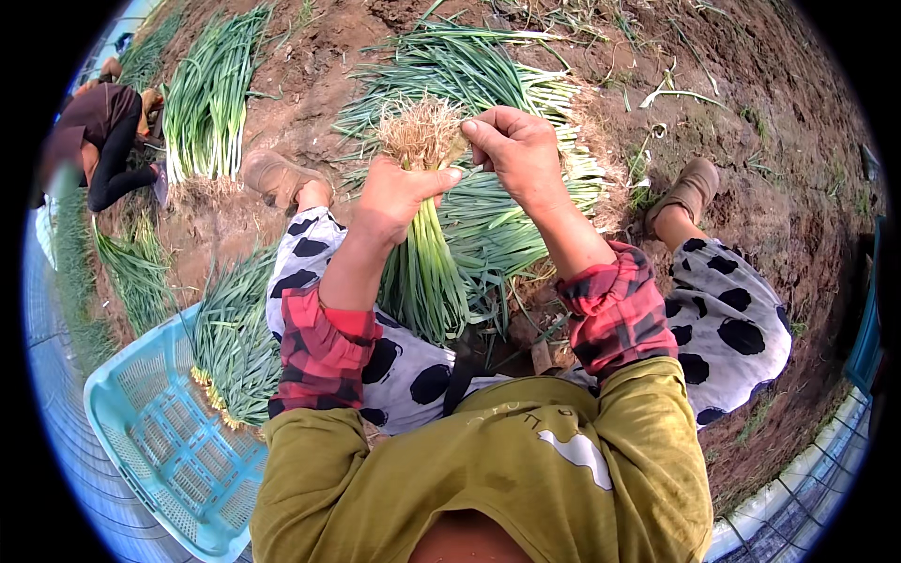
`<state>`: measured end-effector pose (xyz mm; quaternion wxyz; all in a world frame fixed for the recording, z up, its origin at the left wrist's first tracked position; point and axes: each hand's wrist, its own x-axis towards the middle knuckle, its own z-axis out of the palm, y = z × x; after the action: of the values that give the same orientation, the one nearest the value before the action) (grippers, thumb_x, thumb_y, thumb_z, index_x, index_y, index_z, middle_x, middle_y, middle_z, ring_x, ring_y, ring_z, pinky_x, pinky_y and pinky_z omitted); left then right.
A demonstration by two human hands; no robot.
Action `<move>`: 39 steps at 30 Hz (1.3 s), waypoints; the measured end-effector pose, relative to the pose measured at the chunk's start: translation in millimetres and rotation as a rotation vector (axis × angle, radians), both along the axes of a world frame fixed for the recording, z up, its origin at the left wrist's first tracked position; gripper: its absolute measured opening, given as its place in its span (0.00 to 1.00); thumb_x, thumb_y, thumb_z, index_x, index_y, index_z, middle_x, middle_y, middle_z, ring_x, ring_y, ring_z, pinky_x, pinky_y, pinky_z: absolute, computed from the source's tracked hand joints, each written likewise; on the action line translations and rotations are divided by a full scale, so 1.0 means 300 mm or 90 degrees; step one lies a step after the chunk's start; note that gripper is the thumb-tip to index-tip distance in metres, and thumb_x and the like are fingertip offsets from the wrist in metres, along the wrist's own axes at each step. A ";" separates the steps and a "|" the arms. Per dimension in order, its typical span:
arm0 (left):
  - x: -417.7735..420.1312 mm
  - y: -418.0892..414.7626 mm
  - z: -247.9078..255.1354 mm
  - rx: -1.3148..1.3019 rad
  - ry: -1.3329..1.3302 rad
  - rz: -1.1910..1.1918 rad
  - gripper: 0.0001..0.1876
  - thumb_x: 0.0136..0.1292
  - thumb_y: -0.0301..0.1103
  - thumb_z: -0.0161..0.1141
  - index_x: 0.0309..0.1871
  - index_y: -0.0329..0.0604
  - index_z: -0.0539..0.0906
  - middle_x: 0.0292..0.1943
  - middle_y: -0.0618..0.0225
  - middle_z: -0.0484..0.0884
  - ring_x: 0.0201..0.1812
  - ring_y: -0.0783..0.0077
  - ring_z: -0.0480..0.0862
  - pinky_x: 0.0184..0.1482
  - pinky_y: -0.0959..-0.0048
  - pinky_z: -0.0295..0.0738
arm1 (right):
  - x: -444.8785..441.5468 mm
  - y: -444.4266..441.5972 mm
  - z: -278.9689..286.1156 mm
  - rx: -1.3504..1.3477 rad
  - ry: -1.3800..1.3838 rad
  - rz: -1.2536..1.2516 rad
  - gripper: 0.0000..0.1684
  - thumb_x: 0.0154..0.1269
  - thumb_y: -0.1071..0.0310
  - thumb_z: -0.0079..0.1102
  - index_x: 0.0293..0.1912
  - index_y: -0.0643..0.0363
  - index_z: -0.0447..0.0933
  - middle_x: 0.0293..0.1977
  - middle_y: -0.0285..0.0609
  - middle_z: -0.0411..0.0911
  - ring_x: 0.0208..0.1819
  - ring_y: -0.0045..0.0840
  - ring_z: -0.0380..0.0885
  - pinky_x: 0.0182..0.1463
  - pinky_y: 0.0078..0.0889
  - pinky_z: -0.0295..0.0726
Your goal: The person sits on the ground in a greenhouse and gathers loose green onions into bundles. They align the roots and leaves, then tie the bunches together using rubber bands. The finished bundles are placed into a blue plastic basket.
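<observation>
Upside down in my left hand (398,197) is a bunch of long-leaved allium greens (436,260). My fingers and thumb close around the pale stems just below the roots, and the leaves hang toward my lap. The matted, straw-coloured roots (420,130) point away from me. At their right edge, the thumb and fingers of my right hand (514,148) pinch a thin yellowish scrap (457,149), seemingly a withered leaf or skin. Beneath and beyond both hands lies a large spread of the same greens (471,67), most with their roots to the right.
A light blue plastic crate (186,450) stands at lower left, with greens (243,352) at its far right side. Another pile of greens (215,98) lies at upper left, near a bent-over person (105,141). Loose leaves (679,95) litter the brown soil (788,162).
</observation>
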<state>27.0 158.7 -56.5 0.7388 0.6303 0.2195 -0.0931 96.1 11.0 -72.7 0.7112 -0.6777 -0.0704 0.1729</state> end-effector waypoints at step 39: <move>-0.037 0.131 0.015 -0.479 -0.021 -0.103 0.21 0.50 0.26 0.62 0.49 0.31 0.72 0.31 0.61 0.77 0.29 0.69 0.78 0.33 0.72 0.74 | -0.113 -0.298 -0.891 -0.399 0.422 -0.245 0.08 0.56 0.70 0.58 0.30 0.67 0.77 0.20 0.43 0.78 0.16 0.27 0.78 0.17 0.27 0.75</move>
<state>15.9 198.0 -52.1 0.9122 0.3315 0.1078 -0.2152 62.1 -78.4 -340.0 0.4764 -0.7682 0.3414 0.2576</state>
